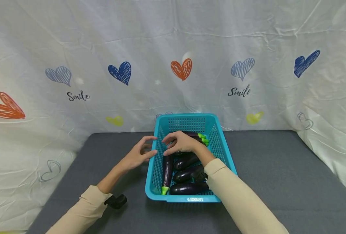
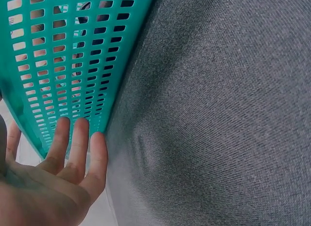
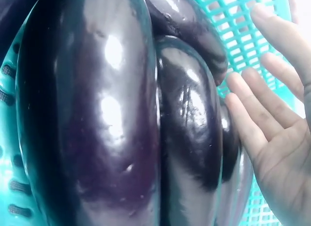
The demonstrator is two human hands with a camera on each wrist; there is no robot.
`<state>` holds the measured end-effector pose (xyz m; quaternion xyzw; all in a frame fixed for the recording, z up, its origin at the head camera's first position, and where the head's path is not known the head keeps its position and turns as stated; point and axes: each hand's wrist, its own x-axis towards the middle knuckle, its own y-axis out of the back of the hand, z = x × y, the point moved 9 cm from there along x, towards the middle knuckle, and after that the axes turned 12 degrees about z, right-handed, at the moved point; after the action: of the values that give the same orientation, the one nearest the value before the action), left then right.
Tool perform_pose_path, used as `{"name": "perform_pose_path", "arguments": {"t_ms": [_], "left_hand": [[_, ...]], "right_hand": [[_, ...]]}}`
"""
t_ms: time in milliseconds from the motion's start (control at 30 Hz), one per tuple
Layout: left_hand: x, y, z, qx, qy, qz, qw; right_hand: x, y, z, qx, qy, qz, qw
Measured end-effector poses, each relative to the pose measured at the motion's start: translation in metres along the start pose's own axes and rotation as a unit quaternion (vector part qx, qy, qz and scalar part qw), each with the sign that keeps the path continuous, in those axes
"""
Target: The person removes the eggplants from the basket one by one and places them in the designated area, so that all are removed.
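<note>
A blue-green plastic basket [image 1: 153, 175] with perforated walls holds several glossy dark purple eggplants [image 1: 187, 188]. One eggplant [image 1: 167, 170] lies lengthwise along the left wall, its green stem end toward the front; others lie crosswise. My left hand [image 1: 138, 154] is at the basket's left rim, fingers spread and loosely bent. In the left wrist view, three of its fingers [image 2: 77, 148] extend beside the outer wall. Over the eggplants, inside the basket, hovers my right hand [image 1: 180, 143] with relaxed fingers and nothing held. Its fingertips [image 3: 234, 100] are close to an eggplant [image 3: 189, 114]; contact is unclear.
The basket stands on a dark grey cloth-covered table [image 1: 266, 175]. Behind it hangs a pale curtain [image 1: 149, 42] printed with hearts and the word Smile. A black wrist device [image 1: 116, 201] sits by the left sleeve. The right forearm covers part of the basket's right side.
</note>
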<state>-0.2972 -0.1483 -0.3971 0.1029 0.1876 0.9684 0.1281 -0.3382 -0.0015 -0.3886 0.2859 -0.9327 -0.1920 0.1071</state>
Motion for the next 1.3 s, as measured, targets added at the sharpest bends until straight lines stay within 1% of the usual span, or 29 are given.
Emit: {"name": "perform_pose_path", "arguments": {"t_ms": [333, 600, 967, 1133, 1300], "left_hand": [[-0.001, -0.002, 0.001, -0.001, 0.0, -0.001, 1.0], [-0.001, -0.001, 0.002, 0.001, -0.006, -0.002, 1.0], [0.001, -0.001, 0.001, 0.011, -0.006, 0.0, 0.9999], [0.001, 0.0, 0.002, 0.011, -0.011, 0.001, 0.9999], [0.001, 0.0, 0.001, 0.012, -0.006, 0.002, 0.9999]], "right_hand": [[-0.001, -0.007, -0.002, -0.012, -0.006, -0.024, 0.9996], [-0.001, -0.011, -0.003, -0.036, 0.0, -0.03, 0.9989], [-0.001, -0.012, -0.004, -0.046, 0.005, -0.029, 0.9985], [0.0, -0.012, -0.004, -0.068, -0.006, -0.032, 0.9972], [0.0, -0.013, -0.005, -0.076, -0.015, -0.039, 0.9963]]}}
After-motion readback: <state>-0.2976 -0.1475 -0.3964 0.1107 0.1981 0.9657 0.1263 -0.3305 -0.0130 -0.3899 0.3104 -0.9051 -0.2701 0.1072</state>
